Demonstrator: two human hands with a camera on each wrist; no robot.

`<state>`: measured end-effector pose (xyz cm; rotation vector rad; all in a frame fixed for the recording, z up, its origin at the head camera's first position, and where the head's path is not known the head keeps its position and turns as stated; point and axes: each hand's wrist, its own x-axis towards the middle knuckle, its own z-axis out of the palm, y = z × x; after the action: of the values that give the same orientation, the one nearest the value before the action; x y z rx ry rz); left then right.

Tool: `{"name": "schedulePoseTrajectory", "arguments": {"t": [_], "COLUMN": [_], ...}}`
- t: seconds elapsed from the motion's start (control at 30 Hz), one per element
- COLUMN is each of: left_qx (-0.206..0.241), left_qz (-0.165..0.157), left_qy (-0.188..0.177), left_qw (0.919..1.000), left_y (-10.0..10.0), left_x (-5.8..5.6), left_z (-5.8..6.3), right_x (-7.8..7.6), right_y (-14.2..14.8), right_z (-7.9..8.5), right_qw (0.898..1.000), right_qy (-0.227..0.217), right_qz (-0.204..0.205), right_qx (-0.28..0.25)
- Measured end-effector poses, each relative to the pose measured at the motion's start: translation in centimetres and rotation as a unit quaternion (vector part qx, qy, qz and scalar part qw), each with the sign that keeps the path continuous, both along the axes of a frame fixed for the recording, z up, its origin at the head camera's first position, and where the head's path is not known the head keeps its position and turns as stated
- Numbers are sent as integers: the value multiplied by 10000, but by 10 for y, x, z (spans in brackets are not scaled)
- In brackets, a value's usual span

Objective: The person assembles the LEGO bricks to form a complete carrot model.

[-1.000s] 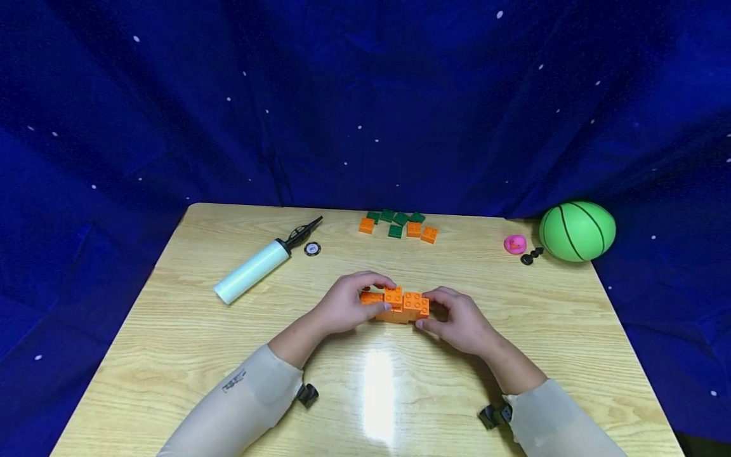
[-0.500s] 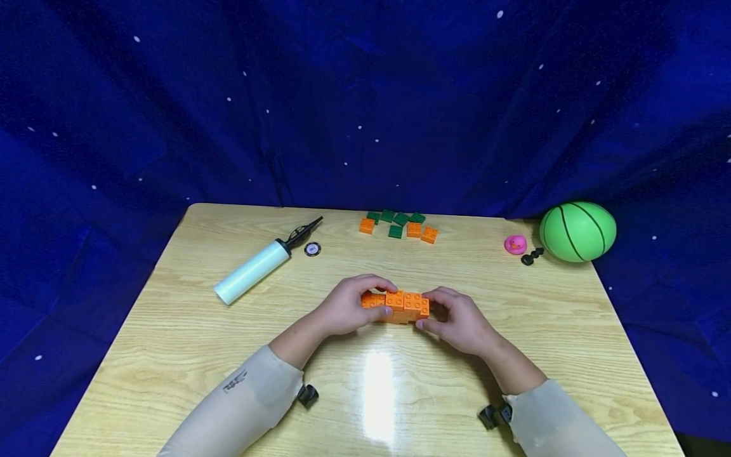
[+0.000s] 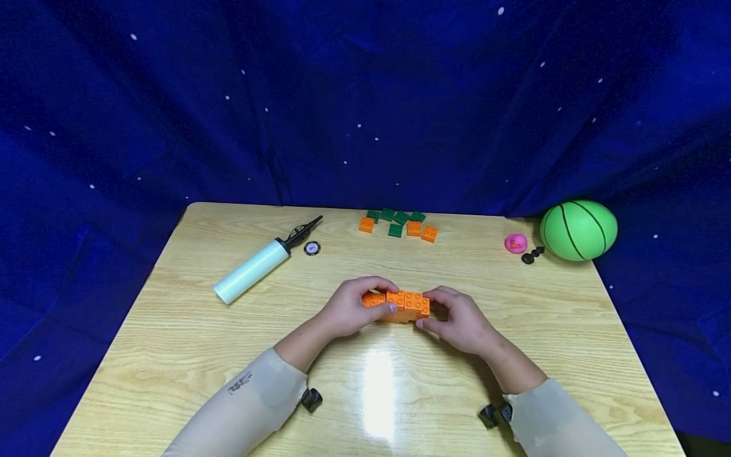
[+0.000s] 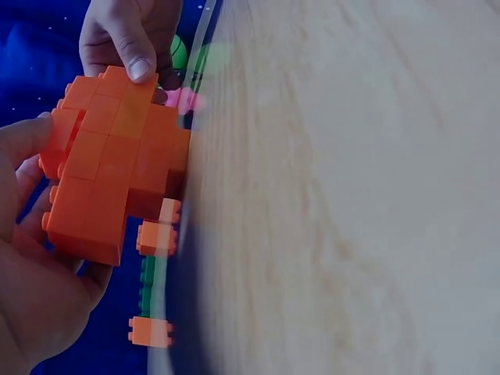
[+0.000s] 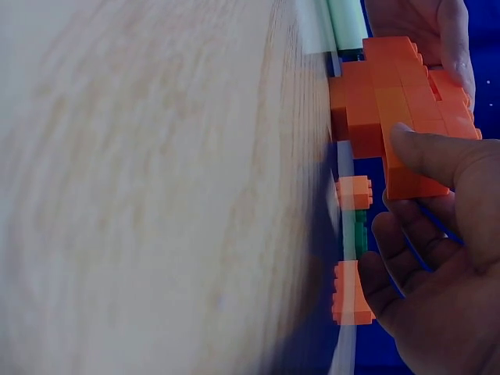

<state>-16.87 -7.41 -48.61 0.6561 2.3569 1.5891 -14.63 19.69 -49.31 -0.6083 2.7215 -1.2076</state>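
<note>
A stepped block of joined orange toy bricks point(image 3: 410, 312) stands at mid-table, between both hands. My left hand point(image 3: 353, 310) pinches a top orange brick point(image 3: 395, 299) between thumb and finger; this brick sits beside another of the same height. In the left wrist view, a thin gap shows under that brick point(image 4: 64, 137). My right hand point(image 3: 461, 322) holds the right end of the block, its thumb point(image 5: 437, 155) pressing on the near side, as the right wrist view shows. Part of the block's left end is hidden behind the left hand.
Loose orange bricks point(image 3: 430, 234) and green bricks point(image 3: 395, 230) lie near the back edge. To the left are a hand pump point(image 3: 252, 271) and a poker chip point(image 3: 312, 248). Back right hold a pink duck point(image 3: 516, 243), a small black object point(image 3: 528, 258) and a green ball point(image 3: 579, 230).
The pinched top brick has come down and slightly right, now level with the brick beside it. My left hand shifted a little to the right with it; the right hand stayed in place.
</note>
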Motion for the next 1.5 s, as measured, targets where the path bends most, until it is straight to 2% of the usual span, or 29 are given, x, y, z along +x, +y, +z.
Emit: {"name": "schedulePoseTrajectory", "arguments": {"t": [0.47, 0.97, 1.2, 1.5], "left_qx": [416, 413, 556, 364], "left_qz": [182, 128, 208, 73], "left_qy": [-430, -432, -633, -470], "left_qw": [9980, 9981, 9962, 9982], "left_y": [4, 3, 1, -4], "left_x": [4, 1, 1, -1], "left_z": [-5, -8, -9, -6], "right_x": [0, 0, 0, 0], "right_y": [0, 0, -1, -2], "right_z": [0, 0, 0, 1], "right_qw": [10000, 9999, 9999, 10000], "right_qy": [27, 123, 94, 64], "right_qz": [11, 27, 42, 39], "right_qx": [56, 55, 10, 24]}}
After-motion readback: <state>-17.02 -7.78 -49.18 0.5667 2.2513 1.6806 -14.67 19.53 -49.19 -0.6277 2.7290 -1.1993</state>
